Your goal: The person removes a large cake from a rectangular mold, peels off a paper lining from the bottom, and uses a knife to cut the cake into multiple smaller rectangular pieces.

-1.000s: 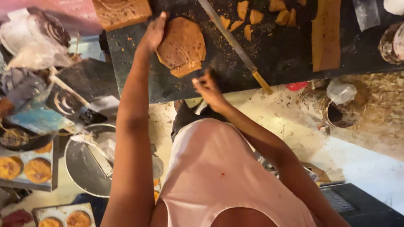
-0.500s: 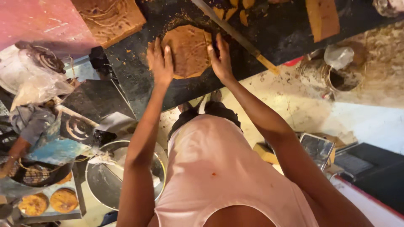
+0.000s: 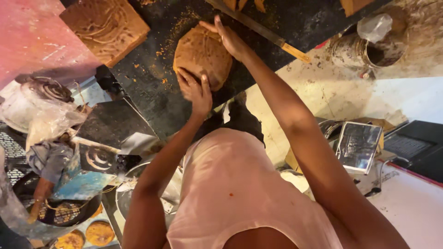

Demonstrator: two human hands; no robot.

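Note:
A flat brown slab of clay-like paste [image 3: 200, 53] lies on the black worktop [image 3: 152, 97]. My left hand [image 3: 196, 90] curls its fingers over the slab's near edge. My right hand [image 3: 228, 39] presses against its far right edge with the fingers stretched out. The slab sits held between the two hands. A long metal blade with a yellow handle [image 3: 265, 31] lies just beyond my right hand.
A carved wooden block [image 3: 105, 25] rests at the worktop's left end. A rusty tin holding a plastic bag [image 3: 369, 48] stands on the right. Below the worktop are a metal bowl [image 3: 127, 196], a tray of round brown discs [image 3: 87, 233] and a shiny metal box [image 3: 357, 145].
My left hand has slid from the slab's left side to its near edge. My right hand has moved up along the right edge. The slab looks rounder and closer.

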